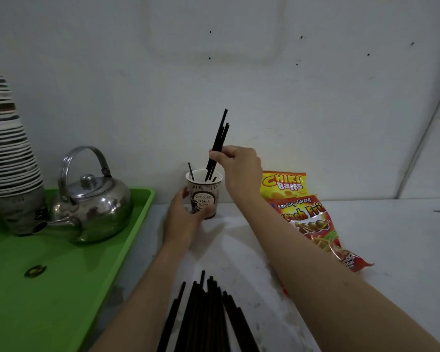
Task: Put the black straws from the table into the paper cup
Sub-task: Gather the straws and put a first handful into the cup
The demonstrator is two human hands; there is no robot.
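A printed paper cup [205, 193] stands on the white table near the wall. My left hand [182, 214] wraps around its left side and base. My right hand [235, 165] pinches a small bunch of black straws [219, 138] above the cup, tilted right, with their lower ends inside the rim. One more straw [190, 171] leans in the cup at the left. A pile of several black straws [206, 313] lies on the table near the front edge, between my forearms.
A green tray [61, 275] on the left carries a steel kettle [92, 199] and a tall stack of paper cups [8, 153]. Two snack bags [302, 207] lean against the wall right of the cup. The wall rises just behind the cup.
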